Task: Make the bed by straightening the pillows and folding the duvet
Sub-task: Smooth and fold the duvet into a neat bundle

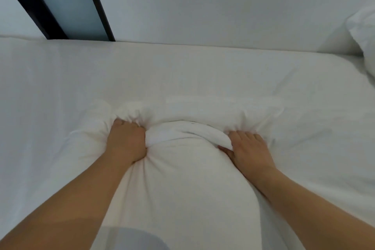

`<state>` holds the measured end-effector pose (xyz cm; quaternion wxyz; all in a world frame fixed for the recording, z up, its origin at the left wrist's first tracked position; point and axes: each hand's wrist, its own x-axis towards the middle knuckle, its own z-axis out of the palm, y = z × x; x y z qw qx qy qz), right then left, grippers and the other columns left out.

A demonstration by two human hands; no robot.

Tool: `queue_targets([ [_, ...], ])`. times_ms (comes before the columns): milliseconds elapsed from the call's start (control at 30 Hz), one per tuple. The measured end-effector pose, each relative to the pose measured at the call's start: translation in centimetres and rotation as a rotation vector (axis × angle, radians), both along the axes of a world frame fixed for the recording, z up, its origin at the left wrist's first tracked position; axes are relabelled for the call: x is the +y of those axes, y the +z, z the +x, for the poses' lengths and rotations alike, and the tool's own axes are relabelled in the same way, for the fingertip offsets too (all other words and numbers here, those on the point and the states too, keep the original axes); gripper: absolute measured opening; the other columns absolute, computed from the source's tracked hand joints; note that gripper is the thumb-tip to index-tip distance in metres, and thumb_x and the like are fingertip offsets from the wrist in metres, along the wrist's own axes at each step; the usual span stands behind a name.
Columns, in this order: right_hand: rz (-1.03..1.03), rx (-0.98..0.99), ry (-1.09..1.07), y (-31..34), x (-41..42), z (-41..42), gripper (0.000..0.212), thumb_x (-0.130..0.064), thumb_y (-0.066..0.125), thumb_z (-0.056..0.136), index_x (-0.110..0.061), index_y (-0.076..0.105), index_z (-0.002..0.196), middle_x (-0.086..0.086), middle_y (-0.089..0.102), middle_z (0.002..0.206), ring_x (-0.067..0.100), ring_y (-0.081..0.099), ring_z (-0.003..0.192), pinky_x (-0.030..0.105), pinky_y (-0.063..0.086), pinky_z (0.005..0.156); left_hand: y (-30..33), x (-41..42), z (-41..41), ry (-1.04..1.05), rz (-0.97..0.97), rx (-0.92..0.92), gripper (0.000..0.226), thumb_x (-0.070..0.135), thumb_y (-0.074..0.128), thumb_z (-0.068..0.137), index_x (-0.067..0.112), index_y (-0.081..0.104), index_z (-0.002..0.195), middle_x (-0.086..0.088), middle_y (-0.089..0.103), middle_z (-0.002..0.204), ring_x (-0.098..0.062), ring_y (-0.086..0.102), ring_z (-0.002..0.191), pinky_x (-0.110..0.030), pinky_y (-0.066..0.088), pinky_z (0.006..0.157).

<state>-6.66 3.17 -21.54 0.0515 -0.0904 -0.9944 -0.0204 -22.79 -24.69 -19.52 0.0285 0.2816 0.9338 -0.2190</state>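
Duvet (pixel 182 178) lies bunched in a thick white roll across the near middle of the bed, running from the near edge up to a puffed fold where both hands meet it. The left hand (pixel 126 140) is clenched into the fabric, knuckles up, with cloth gathered in tight creases around its fingers. The right hand (pixel 249 148) lies flatter, fingers spread and curled over the fold, thumb tucked against the cloth, so it presses and grasps the duvet as well. Bare forearms reach in from both near corners. Around the roll the sheet (pixel 182 71) is smooth, with faint wrinkles toward the right side. A pillow (pixel 365 36) leans at the bed's far right corner, well apart from the hands. Beyond the far edge rises a pale wall (pixel 203 2), and at the far left a dark-framed glass panel (pixel 67 2) slants down behind the mattress.
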Motion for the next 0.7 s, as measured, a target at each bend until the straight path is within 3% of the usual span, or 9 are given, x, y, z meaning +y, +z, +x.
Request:
queue_targets([
  [133,0.058,0.187,0.024,-1.4,0.2,0.0,0.053,-0.059,0.029,0.092,-0.015,0.058,0.090,0.005,0.061,0.074,0.030,0.057,0.067,0.039,0.042,0.066,-1.6,0.1,0.4,0.030,0.021,0.172,0.027,0.032,0.046,0.081,0.023,0.068,0.095,0.000,0.068,0.096,-0.022,0.062,0.093,-0.040,0.030,0.094],
  [200,0.097,0.190,0.016,-0.9,-0.5,0.5,0.053,-0.059,0.028,0.095,-0.014,0.055,0.091,0.008,0.061,0.080,0.031,0.058,0.074,0.040,0.041,0.069,-1.9,0.0,2.1,0.065,0.134,0.256,0.028,0.028,0.047,0.084,0.017,0.068,0.100,-0.005,0.067,0.101,-0.026,0.060,0.099,-0.042,0.027,0.101],
  [300,0.119,0.131,0.031,1.4,-1.1,2.1,0.048,-0.060,0.027,0.096,-0.016,0.046,0.092,0.008,0.063,0.091,0.030,0.060,0.085,0.038,0.036,0.067,-0.5,-1.3,5.1,0.108,0.257,0.332,0.025,0.028,0.048,0.085,0.016,0.063,0.100,-0.006,0.064,0.100,-0.027,0.056,0.099,-0.041,0.029,0.097],
  [433,0.281,0.262,0.204,11.4,0.5,0.9,0.049,-0.067,0.029,0.092,-0.020,0.039,0.083,0.012,0.066,0.088,0.032,0.064,0.082,0.034,0.034,0.062,8.2,-3.5,3.6,0.098,0.278,0.483,0.016,0.026,0.048,0.081,0.021,0.059,0.091,-0.004,0.064,0.090,-0.028,0.058,0.092,-0.039,0.031,0.091],
  [533,0.347,0.344,0.184,18.4,2.6,-3.7,0.052,-0.069,0.032,0.090,-0.019,0.042,0.082,0.017,0.066,0.089,0.034,0.064,0.084,0.033,0.032,0.063,15.5,-1.6,-1.9,0.107,0.296,0.626,0.012,0.020,0.050,0.078,0.017,0.060,0.076,-0.007,0.062,0.074,-0.031,0.060,0.087,-0.040,0.030,0.091],
  [600,0.360,0.396,0.150,17.6,4.4,-6.7,0.058,-0.072,0.031,0.088,-0.016,0.047,0.084,0.016,0.065,0.089,0.034,0.062,0.085,0.034,0.033,0.063,14.9,0.4,-5.1,0.206,0.222,0.582,0.024,0.026,0.047,0.082,0.016,0.065,0.095,-0.010,0.064,0.096,-0.034,0.055,0.106,-0.044,0.025,0.103],
  [667,0.355,0.340,0.139,10.8,5.3,-8.7,0.072,-0.076,0.019,0.084,-0.014,0.054,0.092,0.015,0.064,0.090,0.034,0.060,0.086,0.038,0.039,0.069,8.0,1.6,-6.5,0.343,0.166,0.366,0.045,0.033,0.041,0.086,0.016,0.056,0.124,-0.012,0.053,0.129,-0.035,0.040,0.127,-0.056,0.004,0.114],
  [700,0.320,0.267,0.116,6.1,5.0,-8.7,0.076,-0.075,0.011,0.083,-0.013,0.056,0.093,0.014,0.064,0.089,0.034,0.060,0.086,0.040,0.041,0.072,3.4,2.1,-6.4,0.389,0.202,0.295,0.048,0.033,0.039,0.085,0.016,0.053,0.128,-0.012,0.050,0.133,-0.033,0.037,0.130,-0.060,-0.006,0.114],
])
